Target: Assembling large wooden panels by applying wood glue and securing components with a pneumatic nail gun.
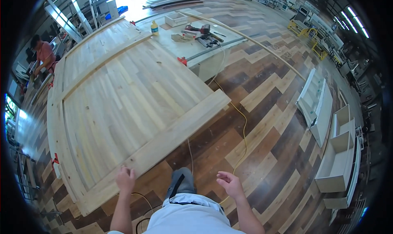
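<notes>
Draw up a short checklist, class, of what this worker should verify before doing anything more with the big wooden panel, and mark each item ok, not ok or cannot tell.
1. Left hand on the panel: rests at its near edge, fingers spread, not gripping. Ok.
2. Right hand free: open, palm up, holding nothing, off the panel. Ok.
3. Floor underfoot: a yellow cord runs across the floor beside the worker's feet. Not ok.
4. Panel's support: what holds it up is hidden beneath. Cannot tell.
5. Red clamps at the panel's edges: whether tight, cannot tell.
6. Another person works at the far left corner, close to the panel. Not ok.
</notes>
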Action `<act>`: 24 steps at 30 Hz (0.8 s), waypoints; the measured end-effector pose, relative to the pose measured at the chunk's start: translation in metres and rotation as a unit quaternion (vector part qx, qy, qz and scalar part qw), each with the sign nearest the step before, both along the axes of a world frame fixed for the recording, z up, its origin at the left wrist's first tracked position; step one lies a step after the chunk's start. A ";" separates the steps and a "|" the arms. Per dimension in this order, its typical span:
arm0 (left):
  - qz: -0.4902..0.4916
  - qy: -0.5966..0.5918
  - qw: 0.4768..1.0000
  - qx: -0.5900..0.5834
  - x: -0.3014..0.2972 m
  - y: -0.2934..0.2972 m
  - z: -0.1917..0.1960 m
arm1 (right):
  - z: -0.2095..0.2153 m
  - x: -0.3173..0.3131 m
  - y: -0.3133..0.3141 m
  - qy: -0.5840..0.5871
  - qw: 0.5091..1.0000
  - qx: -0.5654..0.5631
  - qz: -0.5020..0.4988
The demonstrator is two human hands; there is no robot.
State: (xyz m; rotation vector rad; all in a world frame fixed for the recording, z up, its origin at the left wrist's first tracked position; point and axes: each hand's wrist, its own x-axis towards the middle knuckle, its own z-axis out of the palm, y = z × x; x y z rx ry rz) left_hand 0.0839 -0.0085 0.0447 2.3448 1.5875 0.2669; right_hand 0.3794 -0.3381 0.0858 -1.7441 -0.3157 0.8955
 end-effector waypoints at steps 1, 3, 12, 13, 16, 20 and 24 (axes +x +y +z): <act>-0.001 0.002 1.000 -0.003 0.008 0.000 0.002 | 0.003 0.017 0.001 0.004 1.000 0.000 0.002; 0.051 0.062 0.997 0.004 0.024 0.002 0.004 | 0.006 0.052 0.008 0.015 1.000 0.013 0.014; 0.266 0.139 0.949 0.094 0.087 0.015 -0.034 | -0.058 0.263 0.014 0.036 0.997 -0.052 0.035; 0.270 0.142 0.948 0.091 0.090 0.018 -0.038 | -0.098 0.292 -0.009 0.015 0.995 -0.096 0.012; 0.320 0.215 0.913 0.136 0.078 0.033 -0.061 | -0.182 0.360 -0.114 -0.042 0.962 -0.269 -0.013; 0.362 0.069 0.928 0.056 0.156 0.073 -0.047 | -0.209 0.387 -0.241 0.275 0.836 -0.288 -0.376; 0.130 -0.101 0.980 0.115 0.340 0.078 -0.044 | -0.220 0.440 -0.272 0.263 0.864 -0.412 -0.121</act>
